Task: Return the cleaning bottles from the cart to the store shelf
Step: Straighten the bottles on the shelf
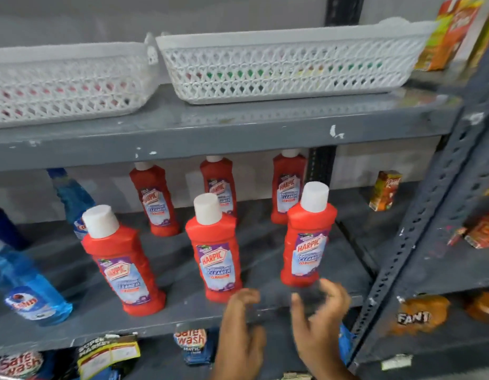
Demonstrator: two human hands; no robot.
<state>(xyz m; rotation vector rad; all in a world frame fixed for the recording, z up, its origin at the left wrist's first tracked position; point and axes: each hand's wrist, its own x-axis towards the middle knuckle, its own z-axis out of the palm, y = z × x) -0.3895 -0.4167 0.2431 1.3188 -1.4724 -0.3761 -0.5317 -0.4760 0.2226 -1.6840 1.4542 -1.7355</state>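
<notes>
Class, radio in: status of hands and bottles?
Left hand, right hand open, empty. Six red bottles upright on shelf. Nothing blocking.

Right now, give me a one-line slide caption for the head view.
Six red Harpic bottles stand in two rows on the grey shelf while both empty hands, left and right, hover at its front edge.

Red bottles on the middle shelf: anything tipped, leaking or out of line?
Nothing stands out. Six red Harpic bottles with white caps stand capped in two rows of three on the grey metal shelf, labels forward, no spill visible. Their apparent lean looks like wide-angle distortion.
</notes>
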